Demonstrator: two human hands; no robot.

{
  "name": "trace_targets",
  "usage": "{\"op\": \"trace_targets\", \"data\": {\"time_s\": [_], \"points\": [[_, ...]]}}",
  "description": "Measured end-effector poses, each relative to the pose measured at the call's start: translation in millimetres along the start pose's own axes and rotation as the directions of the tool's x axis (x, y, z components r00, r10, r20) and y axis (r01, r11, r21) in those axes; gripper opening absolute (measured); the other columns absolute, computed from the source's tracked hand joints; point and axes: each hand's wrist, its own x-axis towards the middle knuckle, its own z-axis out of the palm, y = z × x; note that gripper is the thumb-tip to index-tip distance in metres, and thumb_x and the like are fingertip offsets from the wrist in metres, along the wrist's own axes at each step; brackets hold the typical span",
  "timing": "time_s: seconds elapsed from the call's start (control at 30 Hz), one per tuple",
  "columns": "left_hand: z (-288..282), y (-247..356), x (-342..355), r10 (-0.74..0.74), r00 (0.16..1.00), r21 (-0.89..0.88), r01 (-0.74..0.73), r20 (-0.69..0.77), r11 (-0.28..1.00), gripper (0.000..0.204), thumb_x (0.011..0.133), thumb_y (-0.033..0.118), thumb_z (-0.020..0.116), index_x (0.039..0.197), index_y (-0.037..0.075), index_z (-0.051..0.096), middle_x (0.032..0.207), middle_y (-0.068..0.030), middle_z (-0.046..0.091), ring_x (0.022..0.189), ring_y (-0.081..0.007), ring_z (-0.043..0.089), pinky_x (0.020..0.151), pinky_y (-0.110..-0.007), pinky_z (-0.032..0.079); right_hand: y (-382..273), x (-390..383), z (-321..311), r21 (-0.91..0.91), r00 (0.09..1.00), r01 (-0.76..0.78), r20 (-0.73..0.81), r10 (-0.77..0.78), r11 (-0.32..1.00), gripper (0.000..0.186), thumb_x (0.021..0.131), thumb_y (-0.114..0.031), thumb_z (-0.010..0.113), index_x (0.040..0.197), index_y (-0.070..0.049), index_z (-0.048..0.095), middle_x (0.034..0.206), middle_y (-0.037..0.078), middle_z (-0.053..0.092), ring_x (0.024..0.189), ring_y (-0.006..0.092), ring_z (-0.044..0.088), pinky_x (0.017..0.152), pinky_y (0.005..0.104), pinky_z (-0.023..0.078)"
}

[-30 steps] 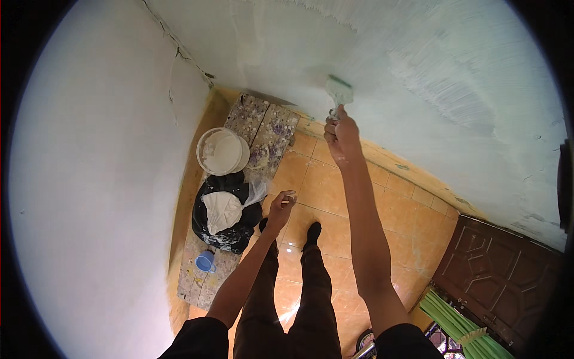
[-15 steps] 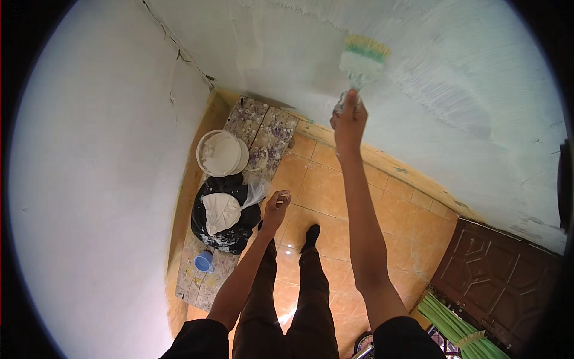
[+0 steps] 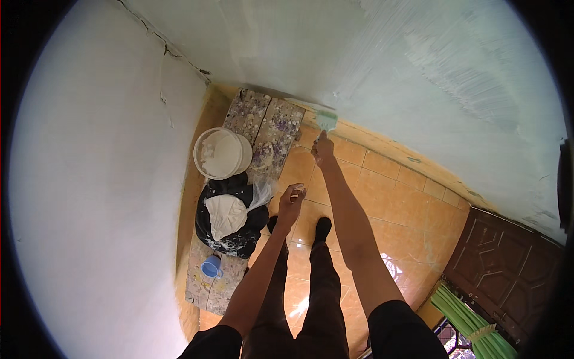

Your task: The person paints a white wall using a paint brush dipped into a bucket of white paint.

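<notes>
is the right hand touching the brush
Touching: the head view shows the right hand closed on the near end of the brush, whose wide, pale-green part projects beyond the grip.

The brush (image 3: 326, 120) — handle hidden; the green curtain (image 3: 472, 317) — cut off below.

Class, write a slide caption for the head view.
Right hand holding a wide brush; white bucket standing on spattered planks.

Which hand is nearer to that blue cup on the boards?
The left. The left hand is ahead and to the right of the blue cup; the right hand is farther off that way, holding the brush.
</notes>
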Motion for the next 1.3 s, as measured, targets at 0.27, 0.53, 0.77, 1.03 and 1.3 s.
{"op": "trace_targets", "data": {"time_s": [0.27,0.53,0.77,1.03,1.3], "points": [[-25.8,8.1,-9.6,0.045,0.999,-0.02,-0.045,0.01,0.999,0.028,0.089,0.02,0.065,0.112,0.005,0.06,0.089,-0.0065,0.065,0.078,-0.0112,0.058,0.066,-0.026,0.046,-106.7,-108.5,30.0,-0.017,0.985,0.097,0.148,-0.093,0.995,0.029,0.1,-0.033,0.042,0.08,-0.012,0.042,0.061,-0.004,0.033,0.045,0.0064,0.025,0.041,0.0234,0.022],[-5.9,33.8,-53.1,0.083,0.995,-0.049,-0.08,0.062,0.996,0.027,0.09,0.022,0.063,0.112,0.005,0.061,0.092,-0.007,0.064,0.084,-0.0133,0.059,0.07,-0.028,0.047,-206.6,-316.9,73.1,0.034,0.909,0.28,0.312,-0.276,0.96,0.031,0.1,-0.034,0.043,0.076,-0.015,0.041,0.06,-0.006,0.031,0.046,0.004,0.024,0.041,0.0216,0.019],[2.2,32.9,-55.4,0.047,0.994,-0.052,-0.042,0.099,0.998,0.026,0.091,0.023,0.062,0.111,0.005,0.06,0.094,-0.0075,0.065,0.088,-0.0147,0.06,0.077,-0.028,0.046,-238.8,-340.2,69.1,-0.092,0.623,0.773,0.299,-0.723,0.628,0.04,0.1,-0.041,0.041,0.071,-0.014,0.041,0.055,-0.008,0.029,0.044,0.002,0.022,0.039,0.021,0.016],[1.4,-12.1,-33.7,0.0,0.998,-0.003,0.0,0.063,1.0,0.023,0.091,0.019,0.063,0.11,0.006,0.06,0.094,-0.0061,0.065,0.087,-0.0142,0.06,0.076,-0.028,0.046,-129.6,-136.5,40.0,-0.01,0.575,0.811,0.205,-0.792,0.586,0.04,0.1,-0.042,0.04,0.072,-0.014,0.038,0.055,-0.007,0.031,0.042,0.0034,0.027,0.038,0.0212,0.023],[5.7,-36.8,-5.4,0.004,0.992,0.09,-0.016,0.128,0.996,0.025,0.091,0.019,0.062,0.112,0.007,0.061,0.093,-0.0063,0.065,0.084,-0.0141,0.061,0.072,-0.027,0.047,-13.2,-31.6,-20.5,0.028,0.975,0.222,0.013,-0.223,0.975,0.038,0.099,-0.043,0.042,0.078,-0.011,0.04,0.057,-0.003,0.034,0.041,0.0074,0.03,0.037,0.0248,0.024]]}}
